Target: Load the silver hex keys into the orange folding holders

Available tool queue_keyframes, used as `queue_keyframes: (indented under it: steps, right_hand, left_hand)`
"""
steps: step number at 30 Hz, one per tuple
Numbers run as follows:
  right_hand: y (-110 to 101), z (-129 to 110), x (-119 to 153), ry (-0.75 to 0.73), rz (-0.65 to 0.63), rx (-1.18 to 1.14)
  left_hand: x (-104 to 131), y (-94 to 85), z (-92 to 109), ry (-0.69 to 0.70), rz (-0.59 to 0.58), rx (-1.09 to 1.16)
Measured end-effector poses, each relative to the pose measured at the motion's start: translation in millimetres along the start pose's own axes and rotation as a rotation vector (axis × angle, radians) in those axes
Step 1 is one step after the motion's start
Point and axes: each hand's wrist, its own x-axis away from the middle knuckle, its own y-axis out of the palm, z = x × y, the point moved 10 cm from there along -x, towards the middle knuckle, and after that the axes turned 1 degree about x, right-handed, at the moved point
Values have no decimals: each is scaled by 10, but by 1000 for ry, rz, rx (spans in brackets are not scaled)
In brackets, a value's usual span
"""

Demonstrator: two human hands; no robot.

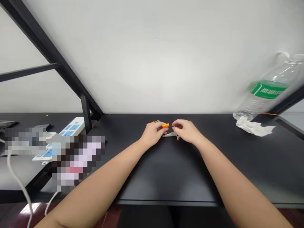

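Note:
My left hand (153,133) grips a small orange holder (165,126) near the back middle of the black table (166,171). Several thin metal hex keys (171,135) lie on the table just below the holder, between my two hands. My right hand (186,130) has its fingers curled and pinched right beside the orange holder, above the keys. What its fingertips hold is too small to make out.
A clear plastic bottle with a green label (268,90) stands at the back right beside crumpled white paper (254,127). A white power strip with blue sockets (64,134) and white cables lie at the left by a black frame post (85,117). A white wall backs the table.

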Motion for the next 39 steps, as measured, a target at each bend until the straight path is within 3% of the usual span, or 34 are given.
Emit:
queue_keyframes:
  steps: [3,12,17,24,31,39]
  right_hand:
    - [188,-52,21,22,-97,-297]
    - [301,27,35,170,-155,-602]
    - [298,40,36,161,-147,-558]
    - [66,293,-39,206,6,-210]
    - [231,225,-3,214,-104,-472]
    - [243,170,-17,167,-134,-331]
  left_hand:
    - [17,-2,114,50,3,-76]
    - [38,-3,257,137,6,-139]
    - [58,34,304,192,-18,-192]
    - [28,16,188,167,1,-290]
    - [-5,-44,111,88,37,-284]
    - [-15,7,81,69,-2,-210]
